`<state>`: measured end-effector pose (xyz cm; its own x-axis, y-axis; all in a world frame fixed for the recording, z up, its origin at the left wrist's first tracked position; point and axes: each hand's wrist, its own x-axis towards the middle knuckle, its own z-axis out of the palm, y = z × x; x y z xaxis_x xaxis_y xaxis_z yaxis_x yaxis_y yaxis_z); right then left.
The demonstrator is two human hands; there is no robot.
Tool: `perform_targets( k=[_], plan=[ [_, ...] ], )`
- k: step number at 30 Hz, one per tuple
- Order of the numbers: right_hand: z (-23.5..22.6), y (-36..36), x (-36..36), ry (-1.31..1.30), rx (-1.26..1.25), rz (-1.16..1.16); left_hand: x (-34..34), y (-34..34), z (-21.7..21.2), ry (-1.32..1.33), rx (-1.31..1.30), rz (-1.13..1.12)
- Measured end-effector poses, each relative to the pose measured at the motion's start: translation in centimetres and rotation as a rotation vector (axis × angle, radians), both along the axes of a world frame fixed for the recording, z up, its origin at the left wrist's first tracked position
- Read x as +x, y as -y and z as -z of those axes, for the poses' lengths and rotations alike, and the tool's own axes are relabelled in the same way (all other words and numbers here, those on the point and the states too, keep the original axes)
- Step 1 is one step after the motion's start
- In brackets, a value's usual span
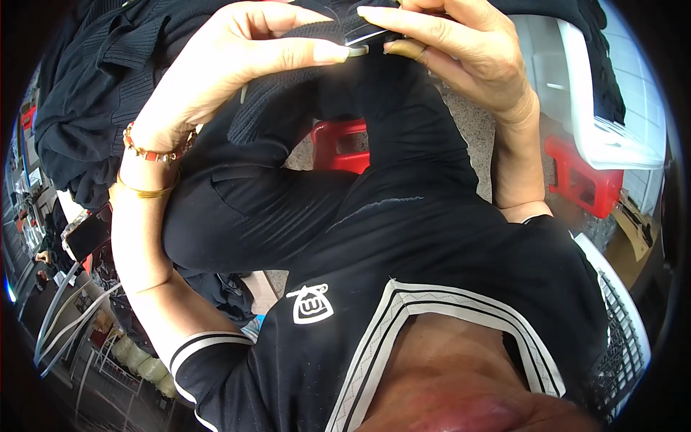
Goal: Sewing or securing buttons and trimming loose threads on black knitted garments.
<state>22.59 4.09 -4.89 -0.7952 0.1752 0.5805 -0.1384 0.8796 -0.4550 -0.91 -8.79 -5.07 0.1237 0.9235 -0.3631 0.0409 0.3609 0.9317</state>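
Note:
Close together at the top of the head view, both hands work over my lap. My left hand (259, 54) pinches a black ribbed knit piece (252, 119) between thumb and fingers, and part of the knit hangs below the palm. A thin, shiny metal tool (366, 36) lies at the knit's edge between the two hands; its exact kind is too small to tell. My right hand (471, 61) has its thumb and fingers closed around the other end of this spot, where the dark tool and dark fabric blend together.
Black ribbed knitwear (137, 65) is heaped at the left. A white plastic bin (576, 86) with dark cloth over its rim stands at the right, above a red plastic stool (586, 176). Another red item (342, 144) shows between my legs. A white basket (622, 317) sits lower right.

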Motion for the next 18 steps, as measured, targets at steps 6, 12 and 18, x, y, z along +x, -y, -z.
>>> perform_targets(
  k=[6, 12, 18],
  plan=[
    [-0.07, 0.13, -0.25, 0.034, 0.033, 0.009, 0.16, -0.06, -0.12, -0.085, 0.019, 0.038],
    [-0.68, 0.31, -0.31, 0.062, 0.065, 0.008, 0.6, 0.06, -0.58, -0.065, -0.032, 0.018],
    [-0.7, 0.4, -0.25, 0.023, 0.104, 0.006, 0.34, -0.07, -0.18, -0.007, -0.044, 0.013]
  ],
)
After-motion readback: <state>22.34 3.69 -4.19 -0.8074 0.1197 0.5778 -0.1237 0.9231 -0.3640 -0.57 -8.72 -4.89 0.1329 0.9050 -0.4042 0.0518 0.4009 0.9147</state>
